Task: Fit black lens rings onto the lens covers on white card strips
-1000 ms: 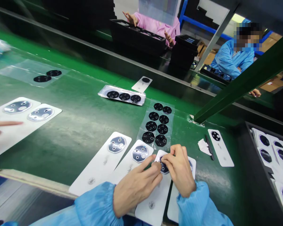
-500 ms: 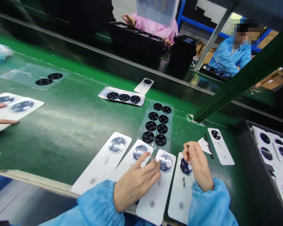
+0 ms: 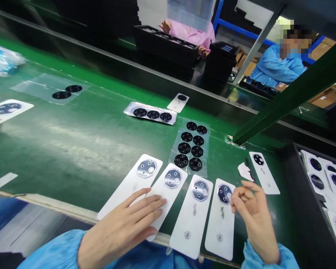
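Four white phone-back-shaped panels lie in a fanned row before me, each with a round dark camera-area piece at its top. My left hand (image 3: pixel 126 226) lies flat with fingers stretched over the second panel (image 3: pixel 168 192) from the left and overlaps the lower part of the leftmost panel (image 3: pixel 134 173). The third panel (image 3: pixel 195 220) lies uncovered. My right hand (image 3: pixel 253 216) is closed, fingers curled and fingertips together, at the upper right edge of the rightmost panel (image 3: pixel 220 228). Whatever those fingertips hold is hidden.
Beyond the panels lies a clear sheet (image 3: pixel 190 147) of black discs. Near my right hand are a crumpled white paper (image 3: pixel 245 172), a dark thin tool (image 3: pixel 250 170) and another panel (image 3: pixel 264 173). A black bin (image 3: pixel 294 179) holds panels. A green post (image 3: pixel 280 101) rises there. Co-workers sit across.
My left hand has moved left and down, off the third panel. My right hand has shifted right and down, uncovering the rightmost panel. The neighbour's hand at far left has mostly left view.
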`<control>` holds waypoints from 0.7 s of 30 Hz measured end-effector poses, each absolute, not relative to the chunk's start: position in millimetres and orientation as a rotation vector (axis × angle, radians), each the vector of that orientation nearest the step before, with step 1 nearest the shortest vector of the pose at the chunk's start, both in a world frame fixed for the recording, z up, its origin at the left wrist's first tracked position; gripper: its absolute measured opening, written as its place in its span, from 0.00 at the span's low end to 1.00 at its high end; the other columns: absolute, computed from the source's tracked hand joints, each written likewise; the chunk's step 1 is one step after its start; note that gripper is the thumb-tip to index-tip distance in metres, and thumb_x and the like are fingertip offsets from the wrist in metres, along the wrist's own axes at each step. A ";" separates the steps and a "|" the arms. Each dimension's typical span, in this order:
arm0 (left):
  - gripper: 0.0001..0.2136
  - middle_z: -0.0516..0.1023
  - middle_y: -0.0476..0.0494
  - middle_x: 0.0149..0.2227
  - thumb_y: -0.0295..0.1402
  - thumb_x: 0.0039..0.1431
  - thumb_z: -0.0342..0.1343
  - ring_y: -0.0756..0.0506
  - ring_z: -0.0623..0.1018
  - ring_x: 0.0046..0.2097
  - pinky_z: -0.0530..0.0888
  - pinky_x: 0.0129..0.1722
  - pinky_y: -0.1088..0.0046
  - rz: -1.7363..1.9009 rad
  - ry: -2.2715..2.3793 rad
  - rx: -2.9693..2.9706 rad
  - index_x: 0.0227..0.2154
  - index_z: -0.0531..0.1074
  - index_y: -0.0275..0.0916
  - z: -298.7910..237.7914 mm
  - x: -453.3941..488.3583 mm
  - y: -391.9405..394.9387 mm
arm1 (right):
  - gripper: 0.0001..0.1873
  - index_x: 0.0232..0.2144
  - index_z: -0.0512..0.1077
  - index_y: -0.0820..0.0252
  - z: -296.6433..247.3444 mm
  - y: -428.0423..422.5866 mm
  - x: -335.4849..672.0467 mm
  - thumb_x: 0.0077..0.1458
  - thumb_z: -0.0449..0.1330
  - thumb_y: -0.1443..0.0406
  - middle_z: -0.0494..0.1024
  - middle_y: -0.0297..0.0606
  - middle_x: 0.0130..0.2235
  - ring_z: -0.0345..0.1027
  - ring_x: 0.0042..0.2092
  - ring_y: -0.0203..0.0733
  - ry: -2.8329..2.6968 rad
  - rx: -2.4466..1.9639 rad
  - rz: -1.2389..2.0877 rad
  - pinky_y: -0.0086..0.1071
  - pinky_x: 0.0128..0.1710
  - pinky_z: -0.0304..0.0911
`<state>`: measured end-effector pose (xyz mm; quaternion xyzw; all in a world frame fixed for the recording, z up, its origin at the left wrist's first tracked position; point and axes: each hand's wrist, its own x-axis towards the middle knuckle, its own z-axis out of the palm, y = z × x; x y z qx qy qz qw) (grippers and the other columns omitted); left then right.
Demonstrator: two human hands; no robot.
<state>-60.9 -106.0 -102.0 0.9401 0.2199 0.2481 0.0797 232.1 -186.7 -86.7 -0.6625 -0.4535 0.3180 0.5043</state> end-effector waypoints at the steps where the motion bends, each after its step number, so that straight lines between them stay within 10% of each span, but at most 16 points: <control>1: 0.10 0.78 0.46 0.45 0.34 0.64 0.46 0.48 0.73 0.50 0.62 0.58 0.67 0.713 0.620 2.843 0.43 0.71 0.39 -102.2 -63.5 -106.1 | 0.13 0.47 0.61 0.51 -90.0 -188.7 228.1 0.59 0.53 0.64 0.68 0.33 0.32 0.63 0.29 0.36 -1.211 -1.657 0.738 0.30 0.28 0.63; 10: 0.12 0.74 0.39 0.51 0.33 0.64 0.46 0.42 0.74 0.51 0.73 0.49 0.64 0.623 0.584 2.964 0.45 0.70 0.35 -112.4 -59.7 -121.4 | 0.17 0.44 0.73 0.57 -99.9 -172.3 204.4 0.58 0.50 0.74 0.65 0.39 0.28 0.54 0.32 0.42 -2.314 -1.819 -0.232 0.35 0.30 0.52; 21: 0.11 0.73 0.35 0.51 0.30 0.63 0.46 0.38 0.74 0.51 0.75 0.48 0.60 0.560 0.578 2.965 0.44 0.69 0.32 -116.8 -59.8 -124.0 | 0.16 0.44 0.72 0.55 -101.3 -161.3 201.7 0.57 0.53 0.74 0.65 0.37 0.29 0.54 0.33 0.41 -2.432 -1.813 -0.255 0.34 0.32 0.49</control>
